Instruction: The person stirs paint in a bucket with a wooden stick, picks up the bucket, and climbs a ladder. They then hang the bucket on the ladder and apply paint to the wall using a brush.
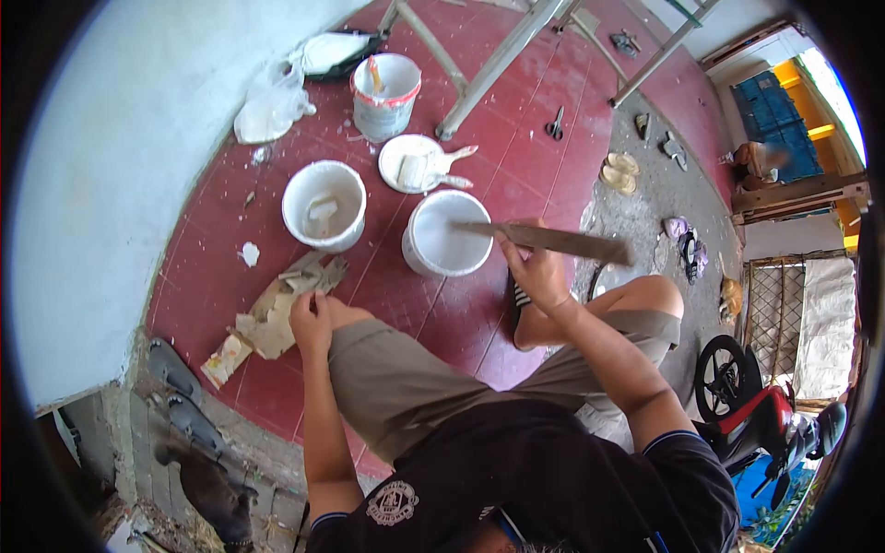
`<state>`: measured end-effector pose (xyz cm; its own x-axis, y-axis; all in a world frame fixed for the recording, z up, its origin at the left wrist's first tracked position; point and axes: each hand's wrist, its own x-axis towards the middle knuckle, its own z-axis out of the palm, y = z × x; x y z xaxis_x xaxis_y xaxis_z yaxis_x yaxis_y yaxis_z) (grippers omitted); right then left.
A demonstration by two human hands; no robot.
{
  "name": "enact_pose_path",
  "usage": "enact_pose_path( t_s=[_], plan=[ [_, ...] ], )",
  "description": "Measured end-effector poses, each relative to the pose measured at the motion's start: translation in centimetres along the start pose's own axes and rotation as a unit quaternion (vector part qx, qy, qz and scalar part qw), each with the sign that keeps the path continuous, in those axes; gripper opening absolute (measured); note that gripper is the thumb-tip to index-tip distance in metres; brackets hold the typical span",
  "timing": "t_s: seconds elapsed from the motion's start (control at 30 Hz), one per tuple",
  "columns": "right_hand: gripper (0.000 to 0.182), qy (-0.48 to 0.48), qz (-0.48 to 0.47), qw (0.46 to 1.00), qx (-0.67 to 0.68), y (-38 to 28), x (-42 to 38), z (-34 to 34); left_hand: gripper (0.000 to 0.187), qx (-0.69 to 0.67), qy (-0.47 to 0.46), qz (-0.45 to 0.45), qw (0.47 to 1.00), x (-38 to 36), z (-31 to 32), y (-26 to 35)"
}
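Observation:
My right hand (539,272) is closed round a flat wooden stick (562,241), whose far end reaches into a white bucket (449,234) of whitish liquid. The stick lies across the bucket's rim area, tilted to the right. My left hand (312,320) rests by my knee, fingers bent downward; whether anything is between them is not clear. Beside it lies torn brownish paper (277,309). A second white bucket (324,206) stands to the left with a pale object inside.
Behind are a paint-smeared bucket (385,97) with a brush, a white lid (413,164) bearing brushes, plastic bags (274,106) and a ladder (498,69). Scissors (555,123) and sandals (620,173) lie farther right. A motorcycle (756,415) stands at right; another person (758,161) sits beyond.

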<state>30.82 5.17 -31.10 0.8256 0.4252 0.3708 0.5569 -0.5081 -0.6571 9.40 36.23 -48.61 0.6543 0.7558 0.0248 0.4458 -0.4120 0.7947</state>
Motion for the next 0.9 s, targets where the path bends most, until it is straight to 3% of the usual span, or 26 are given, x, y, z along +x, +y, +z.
enact_pose_path(
  t_s=[0.03,0.1,0.13,0.2,0.27,0.33,0.37,0.43,0.47,0.53,0.57,0.63,0.67,0.73,0.8,0.87,0.9],
  plan=[
    [0.018,0.009,-0.008,1.0,-0.001,-0.5,0.1,-0.4,0.031,-0.005,0.006,0.009,1.0,0.0,0.0,0.0],
    [0.019,-0.043,0.09,0.995,0.025,-1.4,0.3,-1.0,0.03,0.002,-0.002,-0.002,1.0,0.0,0.0,-0.2],
    [0.019,-0.037,0.084,0.995,0.025,-1.1,0.5,-1.2,0.03,-0.001,0.003,0.005,1.0,0.0,0.0,-0.2],
    [0.02,0.011,-0.029,0.998,-0.053,-0.7,1.1,-1.3,0.03,0.01,0.001,-0.011,1.0,0.0,0.1,-0.2],
    [0.02,0.002,0.015,1.0,-0.016,-1.7,1.1,-1.8,0.029,0.007,0.002,-0.006,1.0,0.0,0.1,-0.3],
    [0.022,-0.076,0.113,0.99,0.028,-2.0,1.2,-2.2,0.029,-0.003,-0.003,-0.011,1.0,0.0,0.0,0.1],
    [0.022,-0.074,0.111,0.991,0.029,-1.8,1.3,-2.2,0.028,-0.005,-0.006,-0.014,1.0,0.0,-0.1,0.2],
    [0.023,-0.001,-0.037,0.997,-0.061,-1.2,1.2,-2.1,0.028,0.004,-0.004,-0.016,1.0,-0.1,-0.2,0.6],
    [0.023,0.002,-0.037,0.997,-0.062,-1.2,1.1,-2.1,0.028,0.013,-0.003,-0.018,1.0,0.0,-0.2,0.8],
    [0.023,-0.057,0.129,0.988,0.061,-1.8,0.9,-2.3,0.028,0.012,-0.004,-0.018,1.0,0.0,-0.2,0.7],
    [0.023,-0.055,0.128,0.988,0.06,-1.7,1.1,-2.3,0.028,0.012,-0.004,-0.02,1.0,0.0,-0.2,0.7],
    [0.024,-0.004,-0.141,0.985,-0.103,-1.6,1.6,-2.3,0.027,0.011,-0.001,-0.017,1.0,0.0,-0.1,0.8],
    [0.024,-0.002,-0.14,0.985,-0.104,-1.5,1.4,-2.2,0.027,0.013,0.002,-0.014,1.0,-0.1,-0.2,0.9],
    [0.023,-0.057,0.136,0.987,0.067,-1.8,1.1,-1.9,0.027,0.01,0.001,-0.013,1.0,-0.1,0.0,0.4],
    [0.025,-0.018,0.093,0.993,0.075,-1.5,1.1,-1.7,0.027,0.006,0.004,-0.012,1.0,0.1,0.1,0.1],
    [0.023,-0.016,-0.107,0.992,-0.067,0.0,0.8,-1.2,0.03,0.004,0.0,-0.02,1.0,0.0,0.1,-0.2],
    [0.021,-0.025,-0.051,0.998,-0.011,-0.3,0.7,-1.1,0.03,0.003,-0.001,-0.02,1.0,0.0,0.1,-0.3]
  ],
)
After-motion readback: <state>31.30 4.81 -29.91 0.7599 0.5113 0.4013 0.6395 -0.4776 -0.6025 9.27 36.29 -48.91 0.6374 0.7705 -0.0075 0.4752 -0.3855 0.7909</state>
